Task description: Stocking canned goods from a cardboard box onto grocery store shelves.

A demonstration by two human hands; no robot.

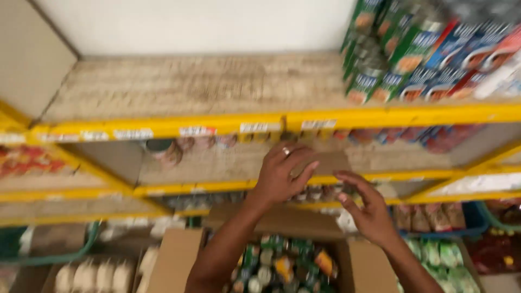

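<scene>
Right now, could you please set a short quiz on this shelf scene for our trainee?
1. True or false: the left hand wears a ring.
2. What lies below both hands? A) open brown cardboard box of cans B) a bucket
3. Fill in: the wooden shelves have painted metal rails coloured ____.

Key: 1 true; 2 A; 3 yellow. The right hand is open and empty beside the left, and green and blue cartons fill the top shelf's right end.

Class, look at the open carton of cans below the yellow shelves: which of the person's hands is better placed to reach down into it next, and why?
Probably the right hand: it hovers lower, open, just above the carton of cans. The left hand is raised higher, towards the yellow shelf rail.
</scene>
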